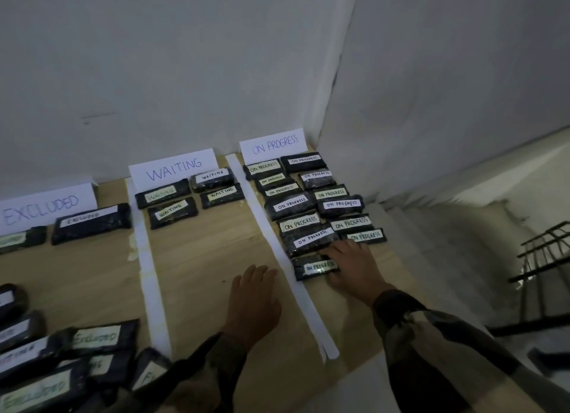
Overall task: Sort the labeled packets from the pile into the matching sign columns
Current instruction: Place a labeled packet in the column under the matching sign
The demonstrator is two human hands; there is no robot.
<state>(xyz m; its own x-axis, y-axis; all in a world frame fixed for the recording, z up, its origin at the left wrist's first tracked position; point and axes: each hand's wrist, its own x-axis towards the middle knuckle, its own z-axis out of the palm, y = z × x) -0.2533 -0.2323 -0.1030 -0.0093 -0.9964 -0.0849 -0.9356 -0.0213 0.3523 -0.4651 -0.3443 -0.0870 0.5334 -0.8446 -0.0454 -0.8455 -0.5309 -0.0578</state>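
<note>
My right hand (350, 264) grips the right end of a black packet labelled ON PROGRESS (313, 268), thumb below it and fingers above. The packet lies on the table at the near end of the column under the ON PROGRESS sign (274, 144), where several like packets lie in two rows. My left hand (256, 301) is flat and open on the wooden table (209, 258), in the WAITING sign (174, 169) column, holding nothing. The pile of mixed packets (61, 360) sits at the bottom left. The EXCLUDED sign (40, 210) stands far left with two packets below it.
White paper strips (151, 273) (287, 252) divide the columns. The wall runs close behind the signs. The table's right edge (401, 264) drops to a floor or stairwell, where a black metal rack (543, 258) stands.
</note>
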